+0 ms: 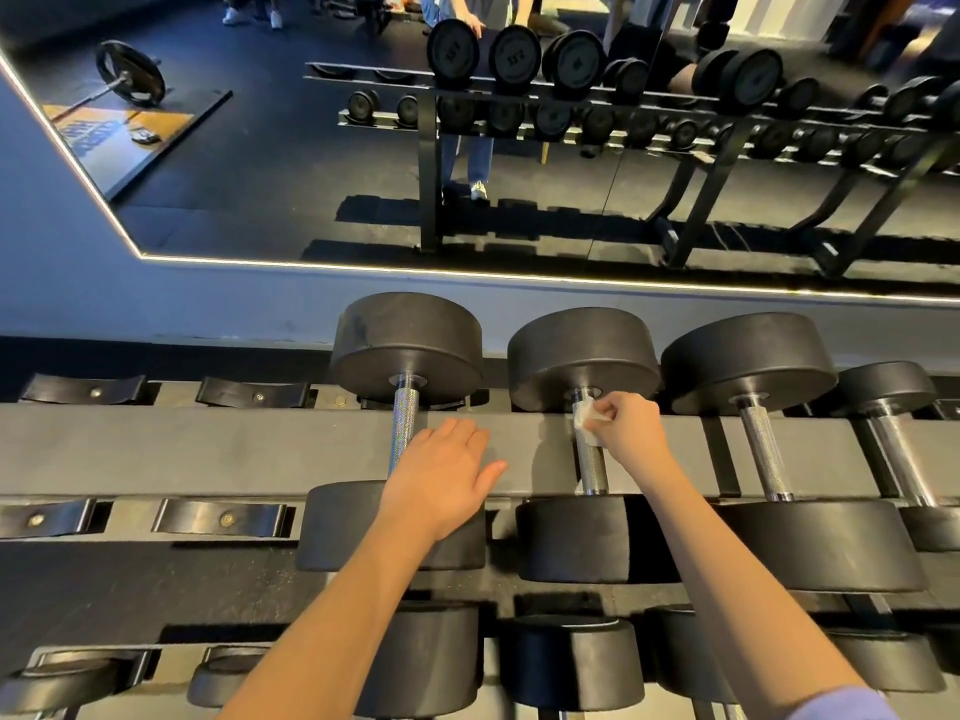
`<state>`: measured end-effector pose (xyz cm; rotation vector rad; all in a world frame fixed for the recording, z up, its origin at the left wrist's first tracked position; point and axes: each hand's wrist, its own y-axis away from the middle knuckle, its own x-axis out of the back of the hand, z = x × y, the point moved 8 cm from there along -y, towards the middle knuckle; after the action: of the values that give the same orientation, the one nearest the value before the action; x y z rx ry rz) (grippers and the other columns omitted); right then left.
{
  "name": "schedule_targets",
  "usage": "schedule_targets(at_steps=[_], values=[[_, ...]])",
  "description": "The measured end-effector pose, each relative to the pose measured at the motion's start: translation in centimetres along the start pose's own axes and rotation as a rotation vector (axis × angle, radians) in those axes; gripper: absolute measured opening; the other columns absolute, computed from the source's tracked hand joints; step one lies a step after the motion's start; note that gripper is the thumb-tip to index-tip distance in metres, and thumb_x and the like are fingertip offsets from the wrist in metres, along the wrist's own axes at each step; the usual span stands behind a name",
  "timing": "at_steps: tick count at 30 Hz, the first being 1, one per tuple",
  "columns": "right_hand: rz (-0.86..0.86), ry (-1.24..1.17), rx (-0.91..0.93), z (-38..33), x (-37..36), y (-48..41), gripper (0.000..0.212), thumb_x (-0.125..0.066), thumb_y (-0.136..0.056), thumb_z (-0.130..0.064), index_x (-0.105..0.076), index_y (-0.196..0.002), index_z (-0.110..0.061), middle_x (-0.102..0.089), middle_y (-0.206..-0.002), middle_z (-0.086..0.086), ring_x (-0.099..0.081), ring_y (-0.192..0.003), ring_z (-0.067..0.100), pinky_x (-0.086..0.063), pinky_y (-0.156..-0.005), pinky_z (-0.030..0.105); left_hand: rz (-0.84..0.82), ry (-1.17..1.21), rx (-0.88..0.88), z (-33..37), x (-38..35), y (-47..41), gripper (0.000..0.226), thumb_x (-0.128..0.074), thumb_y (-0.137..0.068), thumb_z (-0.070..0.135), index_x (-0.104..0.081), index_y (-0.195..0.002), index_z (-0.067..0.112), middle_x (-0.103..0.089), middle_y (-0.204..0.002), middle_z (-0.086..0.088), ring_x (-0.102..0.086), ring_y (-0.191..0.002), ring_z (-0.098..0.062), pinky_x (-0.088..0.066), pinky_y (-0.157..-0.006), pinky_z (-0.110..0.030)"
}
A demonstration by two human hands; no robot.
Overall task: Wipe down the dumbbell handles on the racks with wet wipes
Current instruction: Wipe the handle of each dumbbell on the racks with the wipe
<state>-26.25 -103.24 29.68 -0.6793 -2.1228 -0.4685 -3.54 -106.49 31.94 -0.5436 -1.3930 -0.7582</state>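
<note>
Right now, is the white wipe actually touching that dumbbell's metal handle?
Touching. The head view shows the right hand pinching the wet wipe against the second dumbbell's handle, at its far end, with no gap between them.

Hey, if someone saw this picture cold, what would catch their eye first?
First, the right hand pinching a white wipe against the far end of a steel dumbbell handle, centre right. Beside it, the left hand is spread open over the leftmost dumbbell on the rack. Behind, a wall mirror with a glowing edge reflects the dumbbell rows.
</note>
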Motion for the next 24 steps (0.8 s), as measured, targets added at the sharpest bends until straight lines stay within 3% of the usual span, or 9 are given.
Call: schedule_targets(at_steps=[5,9,14,16,18,22,24], values=[[0.047,0.082,-0.010,-0.6,-0.3,0.1,0.006,-0.058,-0.079,0.003,-0.064,-0.080,0.003,-0.059,-0.075,0.010,-0.059,-0.073,0.028,-0.047,-0.064,0.034,0.004,-0.017,0.019,-0.1,0.0,0.0,0.052,-0.021,-0.100,0.048,-0.040,-0.137,0.017,-0.046,-0.132,0.000,-0.039,-0.122,-0.018,-0.034,-0.102,-0.033],[0.159,0.040,-0.106,-1.7,0.2,-1.0,0.012,-0.059,-0.087,-0.007,-0.069,-0.089,-0.001,-0.067,-0.084,0.013,-0.065,-0.080,0.028,-0.044,-0.064,0.028,-0.007,-0.016,0.025,-0.2,0.0,0.0,0.051,-0.021,-0.101,0.047,-0.040,-0.137,0.016,-0.045,-0.133,0.000,-0.039,-0.123,-0.018,-0.033,-0.102,-0.033],[0.121,0.074,-0.195,-1.1,-0.3,-0.6,0.009,-0.061,-0.086,-0.008,-0.067,-0.090,-0.002,-0.066,-0.087,0.014,-0.065,-0.081,0.029,-0.051,-0.068,0.031,-0.022,-0.017,0.029,-0.2,-0.1,0.0,0.051,-0.021,-0.101,0.047,-0.042,-0.136,0.015,-0.046,-0.133,-0.001,-0.040,-0.123,-0.018,-0.035,-0.101,-0.034],[0.056,0.113,-0.176,-0.4,-0.8,-0.2,0.002,-0.063,-0.082,-0.006,-0.063,-0.081,-0.005,-0.063,-0.080,0.012,-0.062,-0.074,0.027,-0.046,-0.060,0.028,-0.020,-0.024,0.027,-0.1,-0.1,0.0,0.052,-0.020,-0.101,0.047,-0.043,-0.135,0.016,-0.047,-0.132,-0.001,-0.040,-0.122,-0.018,-0.036,-0.101,-0.034],[0.040,0.088,-0.128,0.0,-0.9,-0.2,0.009,-0.063,-0.081,-0.005,-0.059,-0.073,-0.008,-0.057,-0.072,0.007,-0.055,-0.065,0.021,-0.037,-0.054,0.023,-0.019,-0.023,0.024,-0.1,-0.2,0.0,0.052,-0.019,-0.101,0.048,-0.043,-0.135,0.016,-0.047,-0.132,-0.001,-0.041,-0.122,-0.018,-0.036,-0.101,-0.033],[0.082,-0.034,-0.117,-0.7,0.3,-0.9,0.007,-0.063,-0.085,-0.010,-0.067,-0.081,-0.005,-0.056,-0.070,0.004,-0.051,-0.062,0.014,-0.032,-0.049,0.019,-0.021,-0.019,0.023,-0.2,-0.2,0.0,0.053,-0.019,-0.101,0.047,-0.042,-0.137,0.015,-0.047,-0.133,-0.002,-0.040,-0.123,-0.019,-0.036,-0.101,-0.034],[-0.007,0.051,-0.151,-0.6,0.2,-0.6,0.008,-0.062,-0.084,-0.009,-0.065,-0.077,-0.007,-0.053,-0.067,0.002,-0.049,-0.061,0.015,-0.035,-0.051,0.020,-0.021,-0.025,0.023,-0.2,-0.3,0.0,0.053,-0.020,-0.101,0.047,-0.042,-0.137,0.015,-0.047,-0.133,-0.002,-0.040,-0.123,-0.019,-0.036,-0.101,-0.034]])
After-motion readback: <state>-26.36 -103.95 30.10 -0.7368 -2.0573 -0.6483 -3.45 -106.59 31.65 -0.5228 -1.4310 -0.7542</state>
